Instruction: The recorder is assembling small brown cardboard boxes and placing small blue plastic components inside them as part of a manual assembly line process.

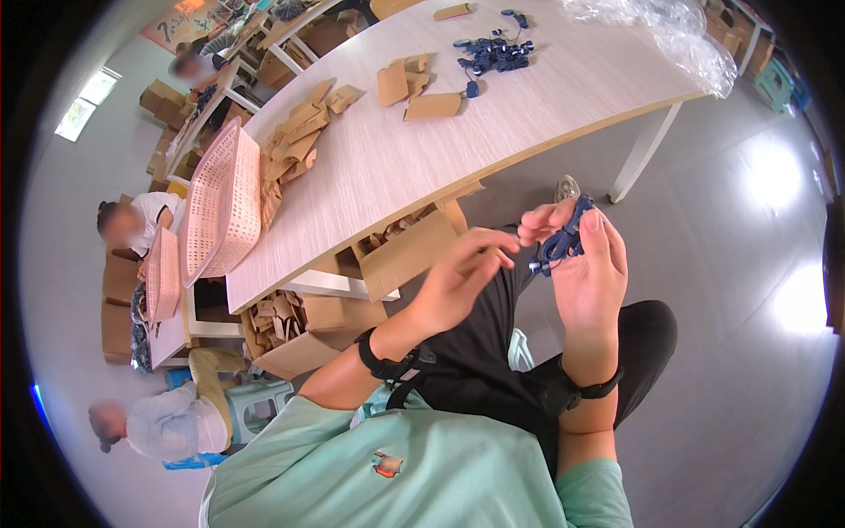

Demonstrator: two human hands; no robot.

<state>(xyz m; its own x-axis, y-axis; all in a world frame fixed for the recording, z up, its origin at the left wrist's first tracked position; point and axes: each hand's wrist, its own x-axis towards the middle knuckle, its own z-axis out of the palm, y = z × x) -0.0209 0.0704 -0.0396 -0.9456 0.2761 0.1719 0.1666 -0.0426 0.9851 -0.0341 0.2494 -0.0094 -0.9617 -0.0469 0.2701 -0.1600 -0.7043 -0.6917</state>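
A long pale wood-grain table [378, 172] runs across the upper part of the view, with an open carton [308, 352] of cardboard pieces below its left end. A pink perforated basket [252, 189] stands on that end, and crumpled clear plastic [700, 53] covers the far right corner. A heap of folded brown cardboard [295, 136] lies beside the basket; farther right is a smaller pile of dark blue cables [495, 56]. Off the table's near edge, above the person's legs, the right hand [591, 273] is closed around a coiled dark blue cable bundle [556, 248], thumb pressed against it. The left hand [462, 277] holds nothing; its loosely bent fingers are apart, fingertips just beside the bundle.
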